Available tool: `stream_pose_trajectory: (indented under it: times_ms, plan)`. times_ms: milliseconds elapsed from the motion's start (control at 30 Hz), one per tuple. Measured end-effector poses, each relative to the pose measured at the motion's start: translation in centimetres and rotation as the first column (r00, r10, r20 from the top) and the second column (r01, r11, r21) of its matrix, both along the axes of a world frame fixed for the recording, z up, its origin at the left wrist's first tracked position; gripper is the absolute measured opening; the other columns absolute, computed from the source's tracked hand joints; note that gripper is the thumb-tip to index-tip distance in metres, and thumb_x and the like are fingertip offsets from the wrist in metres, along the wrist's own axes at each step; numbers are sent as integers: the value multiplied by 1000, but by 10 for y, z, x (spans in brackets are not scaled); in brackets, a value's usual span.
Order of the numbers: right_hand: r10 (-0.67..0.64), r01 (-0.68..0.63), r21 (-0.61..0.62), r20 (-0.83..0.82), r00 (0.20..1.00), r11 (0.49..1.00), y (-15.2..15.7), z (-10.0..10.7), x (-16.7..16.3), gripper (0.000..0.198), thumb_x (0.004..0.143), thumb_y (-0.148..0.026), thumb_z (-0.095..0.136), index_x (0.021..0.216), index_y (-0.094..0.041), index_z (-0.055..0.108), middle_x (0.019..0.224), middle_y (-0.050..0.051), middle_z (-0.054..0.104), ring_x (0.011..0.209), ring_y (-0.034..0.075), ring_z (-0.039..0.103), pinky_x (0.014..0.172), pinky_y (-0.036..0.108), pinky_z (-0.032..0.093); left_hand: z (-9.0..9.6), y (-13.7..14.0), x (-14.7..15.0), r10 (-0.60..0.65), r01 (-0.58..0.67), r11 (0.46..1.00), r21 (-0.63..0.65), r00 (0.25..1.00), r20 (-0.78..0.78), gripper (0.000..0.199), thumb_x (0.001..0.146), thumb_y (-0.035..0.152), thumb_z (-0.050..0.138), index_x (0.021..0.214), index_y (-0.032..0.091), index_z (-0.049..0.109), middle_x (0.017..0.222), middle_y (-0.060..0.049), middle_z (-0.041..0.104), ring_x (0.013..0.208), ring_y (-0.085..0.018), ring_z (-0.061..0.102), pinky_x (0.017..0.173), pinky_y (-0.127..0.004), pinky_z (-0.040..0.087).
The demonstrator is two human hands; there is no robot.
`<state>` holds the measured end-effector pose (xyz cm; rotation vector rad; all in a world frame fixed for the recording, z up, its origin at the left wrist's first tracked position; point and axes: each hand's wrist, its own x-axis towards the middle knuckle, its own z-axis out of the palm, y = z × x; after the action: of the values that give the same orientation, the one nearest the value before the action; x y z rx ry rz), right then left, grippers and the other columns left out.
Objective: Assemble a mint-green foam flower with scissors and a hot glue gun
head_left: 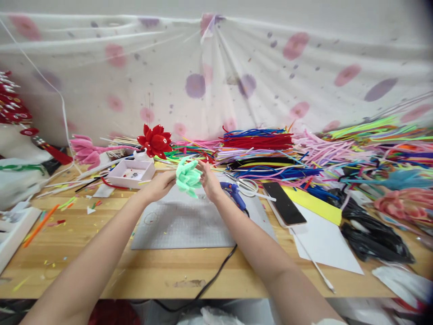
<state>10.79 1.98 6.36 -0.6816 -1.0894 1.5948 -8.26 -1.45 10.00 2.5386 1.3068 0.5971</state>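
Between my two hands, above the grey cutting mat, is a mint-green flower made of fuzzy pipe-cleaner petals. My left hand is closed on the flower's left side, its fingertips partly hidden behind the petals. On the other side, my right hand has its bent fingers on the right-hand petals. A blue-purple hot glue gun lies on the mat just right of my right wrist, its black cord running to the table's front edge. Behind the hands stands a finished red flower.
A small white box with tiny parts stands left of the mat. Bundles of coloured pipe cleaners line the back. At right lie a phone, white paper, a yellow sheet and a black plastic bag.
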Motion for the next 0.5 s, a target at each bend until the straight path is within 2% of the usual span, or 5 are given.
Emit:
stream_pose_trajectory:
  times_ms: [100, 267, 433, 500]
  plan:
    - [62, -62, 60, 8, 998, 996, 1, 10, 4, 59, 79, -69, 32, 113, -28, 57, 116, 2, 60, 101, 19, 57, 83, 33, 46, -3, 1, -3, -17, 17, 1000, 3, 999, 29, 33, 86, 24, 32, 104, 19, 59, 103, -7, 63, 100, -19, 55, 88, -34, 43]
    - [106, -113, 109, 76, 991, 988, -9, 21, 12, 73, 80, -73, 17, 111, -23, 60, 111, 6, 64, 100, 21, 59, 83, 35, 46, -13, 3, -16, 42, -43, 999, 10, 996, 76, 33, 84, 27, 34, 99, 17, 62, 100, -9, 63, 97, -21, 57, 87, -38, 44]
    - [90, -105, 156, 102, 991, 982, -18, 22, 15, 73, 80, -72, 17, 113, -23, 60, 113, 6, 63, 102, 21, 58, 83, 36, 46, -16, 1, -21, 27, -38, 995, 95, 994, 106, 33, 84, 28, 37, 103, 16, 61, 108, -12, 62, 104, -23, 55, 90, -40, 43]
    - [76, -92, 161, 101, 992, 983, -15, 20, 14, 67, 81, -70, 23, 116, -25, 58, 116, 6, 62, 103, 21, 58, 84, 36, 46, -17, 0, -20, 45, -54, 994, 100, 994, 98, 33, 85, 27, 37, 106, 16, 60, 107, -11, 63, 100, -21, 56, 88, -37, 44]
